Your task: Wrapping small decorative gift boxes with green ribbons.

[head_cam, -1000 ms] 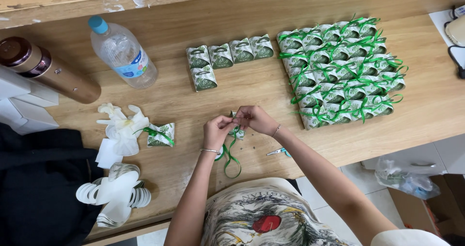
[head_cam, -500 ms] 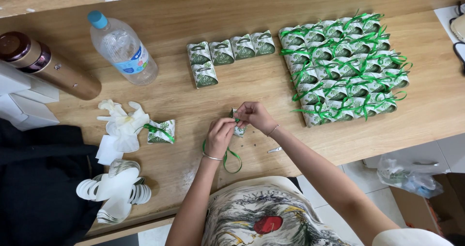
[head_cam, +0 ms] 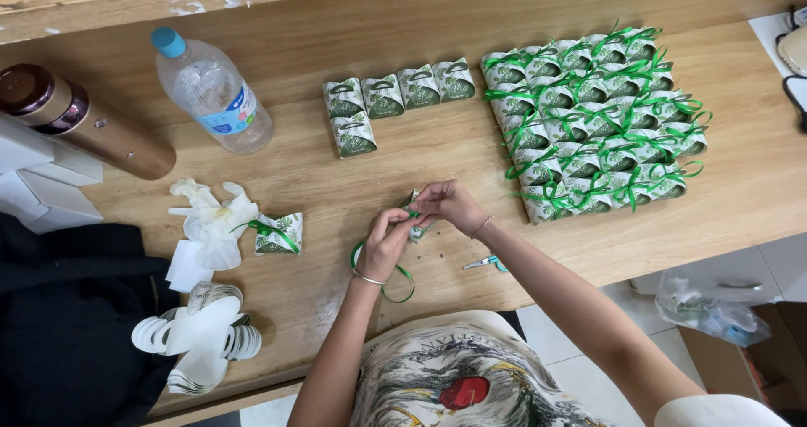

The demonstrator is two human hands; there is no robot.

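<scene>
Your left hand (head_cam: 385,244) and right hand (head_cam: 448,204) meet over the wooden tabletop (head_cam: 403,166), fingertips pinched on a small green-and-white paper box (head_cam: 416,225) that is mostly hidden between them. A glossy green ribbon (head_cam: 388,286) loops down from your left hand. Both wrists bend inward. Small scissors (head_cam: 486,263) lie just beside your right forearm.

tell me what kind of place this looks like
Probably a home or small workshop craft bench: a wooden table with rows of small gift boxes tied with green ribbon, a water bottle, and both hands, left hand and right hand, on one box.
</scene>
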